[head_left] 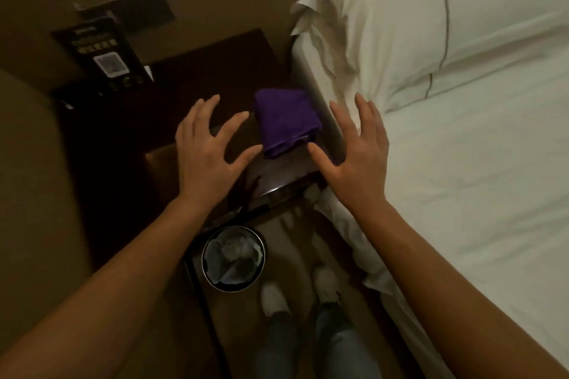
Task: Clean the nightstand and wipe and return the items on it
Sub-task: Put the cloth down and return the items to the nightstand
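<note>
My fingers (212, 104) are spread wide on both hands, holding nothing. Beyond my left hand (204, 148) stands one dark sign (103, 55) on the nightstand (197, 77). One folded purple cloth (284, 120) lies between my hands. My right hand (357, 149) hovers beside one white pillow (400, 24).

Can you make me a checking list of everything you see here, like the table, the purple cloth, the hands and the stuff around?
Surface: dark wooden nightstand, glossy near its front edge.
Job's things: folded purple cloth lying on the nightstand's bed side; black card stand with a QR code at the back left.
Clutter: nothing seen.
Hands: left hand and right hand open, fingers spread, either side of the cloth, gripping nothing.
Cables: nothing clearly seen.
Surroundings: white bed with pillow on the right; round lined bin on the floor.
</note>
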The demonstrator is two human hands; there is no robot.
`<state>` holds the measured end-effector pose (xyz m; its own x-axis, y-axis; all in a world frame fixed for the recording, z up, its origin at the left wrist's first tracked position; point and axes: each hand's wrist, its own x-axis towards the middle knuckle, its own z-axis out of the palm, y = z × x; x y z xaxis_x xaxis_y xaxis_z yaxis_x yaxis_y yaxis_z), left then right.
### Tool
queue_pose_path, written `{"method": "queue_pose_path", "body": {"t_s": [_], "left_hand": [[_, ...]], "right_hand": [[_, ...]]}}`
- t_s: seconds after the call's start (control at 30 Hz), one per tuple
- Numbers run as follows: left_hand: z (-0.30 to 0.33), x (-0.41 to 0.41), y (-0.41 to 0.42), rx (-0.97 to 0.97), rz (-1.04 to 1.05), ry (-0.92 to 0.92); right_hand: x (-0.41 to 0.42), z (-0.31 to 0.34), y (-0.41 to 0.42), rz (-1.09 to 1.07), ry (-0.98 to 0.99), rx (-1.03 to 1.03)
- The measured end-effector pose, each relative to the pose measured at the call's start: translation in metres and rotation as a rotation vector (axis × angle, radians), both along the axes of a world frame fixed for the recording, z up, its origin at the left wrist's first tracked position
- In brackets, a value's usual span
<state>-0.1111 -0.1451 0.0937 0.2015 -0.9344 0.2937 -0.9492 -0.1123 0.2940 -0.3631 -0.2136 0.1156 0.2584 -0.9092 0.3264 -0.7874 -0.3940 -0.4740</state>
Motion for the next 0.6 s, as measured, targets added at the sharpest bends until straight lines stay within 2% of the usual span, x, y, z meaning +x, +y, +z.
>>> {"method": "queue_pose_path", "body": {"t_s": [0.3,0.47,0.6], "left_hand": [[-0.017,-0.197,-0.037,-0.022,-0.384,0.040],[-0.022,-0.315,-0.010,0.108,-0.547,0.110],[-0.032,-0.403,0.022,0.174,-0.695,0.073]], "right_hand": [[-0.196,-0.016,0.058,-0.343,0.053,0.094],[-0.305,-0.031,0.122,-0.510,0.017,0.182],[-0.389,-0.048,0.184,-0.639,0.043,0.240]]}}
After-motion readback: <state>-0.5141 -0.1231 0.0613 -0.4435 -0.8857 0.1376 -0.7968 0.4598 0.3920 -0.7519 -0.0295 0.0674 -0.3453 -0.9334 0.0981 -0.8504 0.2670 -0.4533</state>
